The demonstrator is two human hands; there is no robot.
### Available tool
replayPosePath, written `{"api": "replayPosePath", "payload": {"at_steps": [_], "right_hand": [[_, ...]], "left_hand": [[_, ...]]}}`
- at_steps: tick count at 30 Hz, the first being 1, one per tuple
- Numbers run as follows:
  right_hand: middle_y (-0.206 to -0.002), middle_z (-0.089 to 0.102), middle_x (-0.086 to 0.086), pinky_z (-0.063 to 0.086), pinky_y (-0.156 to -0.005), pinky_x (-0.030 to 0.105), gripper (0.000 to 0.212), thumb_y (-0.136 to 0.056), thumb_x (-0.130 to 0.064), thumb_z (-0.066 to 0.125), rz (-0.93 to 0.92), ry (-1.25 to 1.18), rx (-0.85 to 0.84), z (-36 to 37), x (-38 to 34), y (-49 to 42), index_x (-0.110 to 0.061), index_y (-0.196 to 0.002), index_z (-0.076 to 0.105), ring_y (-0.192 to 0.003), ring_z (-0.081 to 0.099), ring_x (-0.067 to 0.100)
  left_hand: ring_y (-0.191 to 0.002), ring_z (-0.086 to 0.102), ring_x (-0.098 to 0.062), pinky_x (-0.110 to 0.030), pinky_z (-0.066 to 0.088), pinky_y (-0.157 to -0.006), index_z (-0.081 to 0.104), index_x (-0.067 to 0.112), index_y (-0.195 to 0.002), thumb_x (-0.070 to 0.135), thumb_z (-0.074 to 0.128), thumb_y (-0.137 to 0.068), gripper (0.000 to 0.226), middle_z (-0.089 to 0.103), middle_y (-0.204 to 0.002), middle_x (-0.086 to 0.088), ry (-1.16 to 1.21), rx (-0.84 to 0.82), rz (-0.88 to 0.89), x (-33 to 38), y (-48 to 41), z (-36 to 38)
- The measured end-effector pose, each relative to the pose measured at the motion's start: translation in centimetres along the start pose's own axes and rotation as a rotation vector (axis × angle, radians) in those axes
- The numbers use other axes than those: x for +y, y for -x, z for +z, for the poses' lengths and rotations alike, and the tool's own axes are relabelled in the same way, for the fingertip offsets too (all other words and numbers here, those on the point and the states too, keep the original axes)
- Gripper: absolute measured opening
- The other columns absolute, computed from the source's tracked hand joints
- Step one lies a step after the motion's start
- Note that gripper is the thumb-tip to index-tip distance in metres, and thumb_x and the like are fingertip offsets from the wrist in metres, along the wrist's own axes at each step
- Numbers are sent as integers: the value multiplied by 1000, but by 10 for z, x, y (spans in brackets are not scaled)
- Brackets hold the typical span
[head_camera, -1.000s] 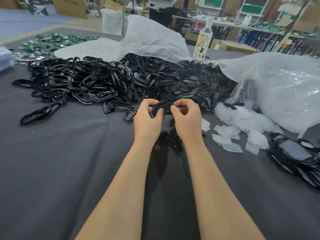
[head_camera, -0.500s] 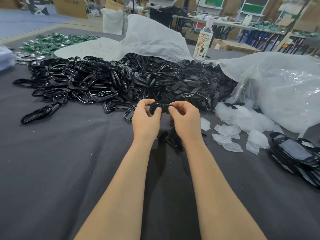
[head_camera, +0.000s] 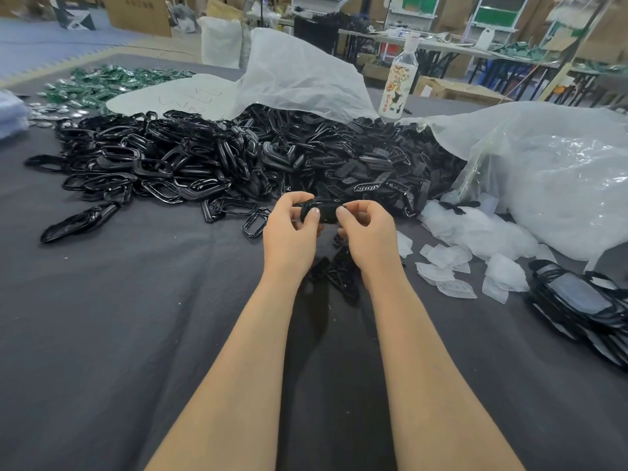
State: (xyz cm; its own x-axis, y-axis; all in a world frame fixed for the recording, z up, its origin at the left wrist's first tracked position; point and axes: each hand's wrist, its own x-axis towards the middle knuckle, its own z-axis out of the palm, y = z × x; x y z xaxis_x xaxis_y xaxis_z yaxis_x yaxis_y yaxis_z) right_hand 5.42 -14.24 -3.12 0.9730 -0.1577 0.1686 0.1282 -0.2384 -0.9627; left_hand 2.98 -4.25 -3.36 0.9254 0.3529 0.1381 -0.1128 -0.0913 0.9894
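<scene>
Stretching over the far half of the grey surface, a heap of black plastic parts runs almost from the left edge to the right. Both forearms reach straight out from the near edge, side by side. A small cluster of black bits lies on the cloth between the wrists. The left hand and right hand meet just in front of the heap, above the middle of the surface, fingers curled. Each pinches one end of a small black piece, the left thumb pressed flat on it. The piece looks glossy and oblong, held level and clear of the cloth; I cannot make out its finer shape.
</scene>
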Motion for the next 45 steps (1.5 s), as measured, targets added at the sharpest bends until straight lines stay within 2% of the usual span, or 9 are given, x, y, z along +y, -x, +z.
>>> {"api": "replayPosePath", "payload": {"at_steps": [3,9,15,18,21,25,30,35,45], "right_hand": [[-95,69,13,53,-88,47,9,-90,-12,61,42,-121,22,-1,-2,1,-17,-83,61,-92,67,30],[-90,66,9,55,-84,46,16,-88,-6,62,16,-150,71,-1,-2,2,-20,-87,54,-89,67,31],[-88,62,-9,46,-72,11,23,-88,-10,62,-120,20,92,-1,0,3,-20,-108,59,-80,59,3],[-91,64,-4,52,-87,32,17,-88,-9,63,-126,88,71,-2,-1,4,-14,-104,64,-89,62,14],[-80,59,-7,54,-83,43,13,-87,-6,62,-122,110,68,-4,0,4,-17,-93,60,-85,64,23],[-79,60,2,57,-78,42,17,-87,-3,62,-88,74,51,-6,3,2,-20,-87,58,-79,66,26],[-96,67,11,58,-69,25,20,-94,-4,51,39,-92,-18,-9,5,-1,-15,-100,67,-73,69,10],[-96,70,11,53,-58,16,33,-92,3,38,120,-179,-31,-10,0,-2,-14,-94,67,-89,69,18],[-87,70,4,55,-61,18,20,-93,-3,51,95,-179,-43,-11,0,-2,-16,-98,66,-69,69,7]], "left_hand": [[-93,66,-29,-44,54,-90,55,38,-91,13,59,-93,25,66,-100,-13,21,-6,5,0,-1,0],[-78,69,-18,-37,58,-81,56,34,-88,8,59,-91,27,65,-87,-2,36,-29,6,-3,-3,1],[-76,69,-11,-34,57,-81,55,31,-88,9,59,-92,23,62,-85,5,-24,-20,-5,-5,-3,2],[-84,68,-19,-26,53,-74,55,28,-95,13,61,-92,17,56,-83,12,-125,3,22,-6,-2,3],[-82,64,-13,-15,49,-72,57,23,-99,21,65,-90,12,61,-84,7,-192,26,44,-6,-1,3],[-78,71,-16,-39,56,-82,55,24,-82,21,63,-92,13,71,-85,-8,-134,-3,-14,-5,-1,2],[-51,64,1,-29,58,-69,51,25,-78,16,60,-94,20,68,-71,-2,-87,2,-43,-6,0,0],[-51,63,3,-31,58,-73,52,26,-80,15,59,-94,19,68,-72,-2,-79,8,-48,-6,-2,0],[-58,65,-4,-39,59,-78,52,28,-81,19,60,-94,18,67,-76,-1,-8,-3,-88,-8,-4,1]]}}
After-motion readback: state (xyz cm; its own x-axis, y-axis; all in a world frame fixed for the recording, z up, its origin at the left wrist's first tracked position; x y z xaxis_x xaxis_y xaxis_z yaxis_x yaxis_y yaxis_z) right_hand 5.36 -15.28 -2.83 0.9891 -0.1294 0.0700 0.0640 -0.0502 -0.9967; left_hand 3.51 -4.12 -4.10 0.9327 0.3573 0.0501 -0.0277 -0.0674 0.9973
